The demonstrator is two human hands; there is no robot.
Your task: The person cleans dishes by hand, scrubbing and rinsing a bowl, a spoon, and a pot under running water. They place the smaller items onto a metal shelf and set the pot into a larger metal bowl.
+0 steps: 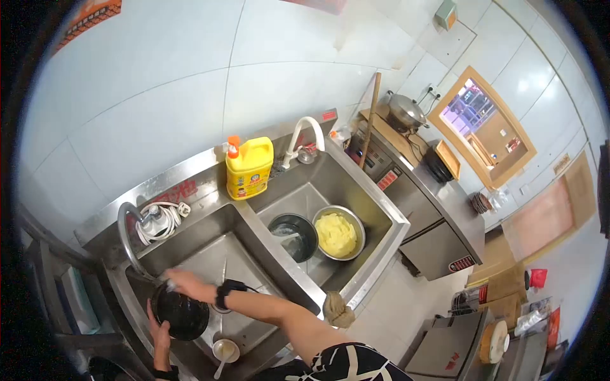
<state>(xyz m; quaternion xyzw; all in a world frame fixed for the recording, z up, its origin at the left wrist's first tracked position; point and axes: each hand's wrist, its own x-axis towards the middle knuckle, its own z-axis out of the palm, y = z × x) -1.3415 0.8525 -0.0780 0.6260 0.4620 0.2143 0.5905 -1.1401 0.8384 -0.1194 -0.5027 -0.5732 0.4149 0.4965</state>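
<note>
Black pot (184, 317) in 2 hands (162, 340)

Bright yellow jug (250, 171), orange-red pump top (233, 147). Pale yellow pieces (335, 235) in silvery bowl (359, 248). Black pan (182, 315). White faucet (311, 127). Sleeve (357, 364) black, cream lines across.

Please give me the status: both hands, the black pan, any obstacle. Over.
Left hand grips black pan. Right hand at pan's upper rim, beside curved faucet. Small bowl with spoon close by in basin.
</note>
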